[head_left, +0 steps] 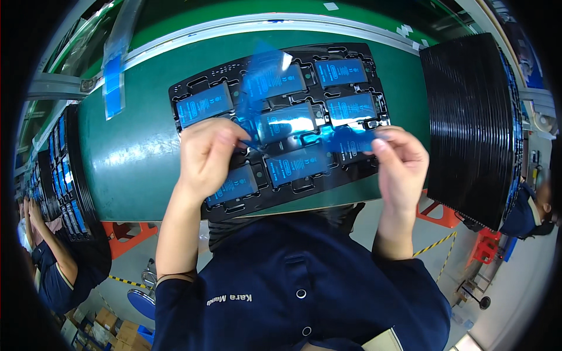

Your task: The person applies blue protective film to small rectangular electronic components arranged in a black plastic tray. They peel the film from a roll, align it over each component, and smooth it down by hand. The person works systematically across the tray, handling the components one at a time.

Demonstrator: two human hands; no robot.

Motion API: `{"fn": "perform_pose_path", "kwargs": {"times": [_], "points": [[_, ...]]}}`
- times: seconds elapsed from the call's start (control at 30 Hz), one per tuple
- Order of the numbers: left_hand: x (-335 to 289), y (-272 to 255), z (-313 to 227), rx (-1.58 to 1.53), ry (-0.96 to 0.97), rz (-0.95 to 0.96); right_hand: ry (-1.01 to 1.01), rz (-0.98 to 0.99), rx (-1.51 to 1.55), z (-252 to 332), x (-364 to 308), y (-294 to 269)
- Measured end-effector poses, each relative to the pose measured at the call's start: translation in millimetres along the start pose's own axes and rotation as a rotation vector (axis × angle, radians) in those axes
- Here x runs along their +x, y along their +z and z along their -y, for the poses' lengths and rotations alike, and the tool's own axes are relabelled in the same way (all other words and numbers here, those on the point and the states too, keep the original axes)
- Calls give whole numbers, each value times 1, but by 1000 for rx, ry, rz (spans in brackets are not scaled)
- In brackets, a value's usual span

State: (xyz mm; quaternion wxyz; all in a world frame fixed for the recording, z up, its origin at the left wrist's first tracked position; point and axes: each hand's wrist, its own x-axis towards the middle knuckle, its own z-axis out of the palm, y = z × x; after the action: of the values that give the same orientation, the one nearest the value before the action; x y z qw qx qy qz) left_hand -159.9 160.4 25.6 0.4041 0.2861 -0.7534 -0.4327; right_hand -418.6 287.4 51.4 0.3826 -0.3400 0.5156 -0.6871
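A black moulded tray lies on the green table in front of me, slightly tilted. Flat, blue-wrapped batteries sit in its pockets in rows. Over the tray's left side, my left hand pinches see-through blue film, which rises loosely above the batteries. At the right side, my right hand has thumb and finger closed on blue film too. This stretch reaches inward over the lower right batteries and partly covers them. Whether both hands hold one sheet or two, I cannot tell.
A tall stack of black trays stands on the right. More trays with batteries are at the far left, near another person. Blue film strips hang at the back left over a metal rail. Red stools stand below.
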Motion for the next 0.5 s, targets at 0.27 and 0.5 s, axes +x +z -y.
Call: {"fn": "perform_pose_path", "kwargs": {"times": [0.27, 0.5], "points": [[2, -4, -7, 33, -201, -158, 188, -5, -276, -3, 2, -61], [3, -3, -3, 5, -197, -148, 166, -19, -306, -8, 1, -54]]}}
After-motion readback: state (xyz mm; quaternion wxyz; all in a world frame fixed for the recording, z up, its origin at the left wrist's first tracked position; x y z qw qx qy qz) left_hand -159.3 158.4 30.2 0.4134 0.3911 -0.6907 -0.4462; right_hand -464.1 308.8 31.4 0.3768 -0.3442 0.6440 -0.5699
